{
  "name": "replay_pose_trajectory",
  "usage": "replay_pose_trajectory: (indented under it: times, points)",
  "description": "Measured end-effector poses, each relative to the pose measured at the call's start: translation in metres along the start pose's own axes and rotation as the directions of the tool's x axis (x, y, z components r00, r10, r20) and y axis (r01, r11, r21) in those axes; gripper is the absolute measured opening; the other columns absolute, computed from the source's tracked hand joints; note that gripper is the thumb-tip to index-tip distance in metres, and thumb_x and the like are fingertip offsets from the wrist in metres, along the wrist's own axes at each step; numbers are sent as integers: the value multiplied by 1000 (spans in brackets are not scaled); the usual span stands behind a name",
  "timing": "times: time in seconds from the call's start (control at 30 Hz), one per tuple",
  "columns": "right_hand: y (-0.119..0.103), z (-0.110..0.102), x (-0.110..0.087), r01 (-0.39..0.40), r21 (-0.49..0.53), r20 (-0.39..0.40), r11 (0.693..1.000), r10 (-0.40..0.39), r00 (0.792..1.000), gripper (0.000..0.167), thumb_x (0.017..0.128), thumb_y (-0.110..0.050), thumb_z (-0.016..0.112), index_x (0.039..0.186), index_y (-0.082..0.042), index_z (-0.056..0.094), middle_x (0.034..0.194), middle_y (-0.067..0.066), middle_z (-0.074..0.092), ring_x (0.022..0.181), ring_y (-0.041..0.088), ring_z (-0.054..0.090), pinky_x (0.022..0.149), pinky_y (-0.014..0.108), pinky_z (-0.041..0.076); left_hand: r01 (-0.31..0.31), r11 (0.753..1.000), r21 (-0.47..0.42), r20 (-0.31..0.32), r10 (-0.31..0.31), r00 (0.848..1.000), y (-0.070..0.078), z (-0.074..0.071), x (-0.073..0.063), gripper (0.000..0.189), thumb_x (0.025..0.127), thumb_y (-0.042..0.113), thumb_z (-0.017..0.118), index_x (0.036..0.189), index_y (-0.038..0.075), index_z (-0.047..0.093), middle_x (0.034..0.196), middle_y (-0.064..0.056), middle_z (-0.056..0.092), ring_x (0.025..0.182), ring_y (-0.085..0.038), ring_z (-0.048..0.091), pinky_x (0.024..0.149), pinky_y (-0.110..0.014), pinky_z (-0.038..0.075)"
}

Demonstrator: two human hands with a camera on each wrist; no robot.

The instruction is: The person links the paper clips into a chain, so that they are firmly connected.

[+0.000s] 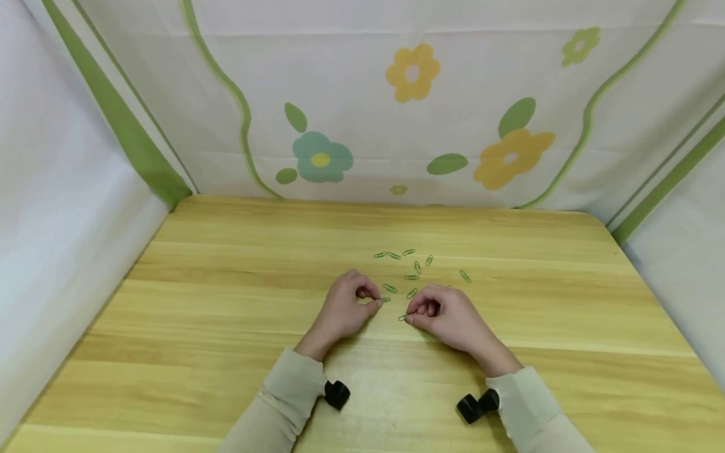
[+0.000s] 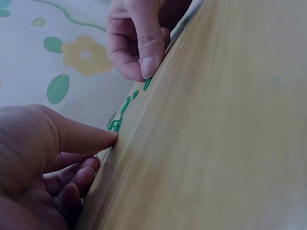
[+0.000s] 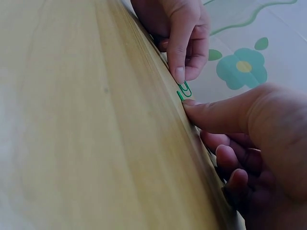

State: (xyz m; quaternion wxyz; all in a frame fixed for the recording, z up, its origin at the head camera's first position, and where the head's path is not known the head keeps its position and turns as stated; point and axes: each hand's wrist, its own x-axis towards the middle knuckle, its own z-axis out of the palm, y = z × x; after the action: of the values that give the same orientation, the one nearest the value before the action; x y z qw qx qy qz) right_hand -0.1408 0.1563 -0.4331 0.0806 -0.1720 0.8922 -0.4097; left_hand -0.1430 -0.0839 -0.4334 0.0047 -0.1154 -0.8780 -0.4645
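My left hand [image 1: 348, 306] pinches a green paper clip [image 1: 386, 300] between thumb and index finger, its looped end sticking out toward the right. Opposite it, my right hand [image 1: 447, 316] pinches another green paper clip [image 1: 402, 318], whose end points left. A short gap separates the two clips in the head view. In the right wrist view the left hand's clip [image 3: 186, 90] shows its loop just beyond the tip of the right thumb [image 3: 201, 109]. Both hands are low over the wooden table [image 1: 226, 352].
Several loose green paper clips [image 1: 411, 277] lie scattered beyond the hands, with one clip [image 1: 465, 276] off to the right. A white curtain [image 1: 362, 94] with flower prints stands behind the table. Black wrist cameras [image 1: 337, 395] sit at both cuffs.
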Motion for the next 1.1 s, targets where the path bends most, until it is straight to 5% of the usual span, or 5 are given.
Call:
replay_pose_trajectory:
  times: [0.83,0.97,1.1]
  points:
    - [-1,-1,0,18,-8,-30,1000,-18,999,14,89,-17,89,90,-25,77,84,-9,67,73,9,59,67,24,51,-2,1000,-1,15,2,1000,-3,-1,-1,9,95,9,81,90,14,75,96,-2,66,90,-14,57,85,-29,50]
    - [-2,-1,0,10,-41,-35,999,-12,999,15,90,-19,89,88,-25,76,82,-9,66,72,9,58,66,24,50,77,991,-106,35,-73,997,-3,-6,-2,6,98,14,79,96,17,75,98,0,70,91,-14,61,83,-30,50]
    - [-3,0,0,1,-68,-35,998,-4,999,16,90,-20,88,85,-24,74,81,-9,64,70,9,57,66,24,49,157,955,-252,29,-155,988,-2,-10,-2,5,100,15,79,101,16,75,97,-1,75,92,-15,66,85,-30,53]
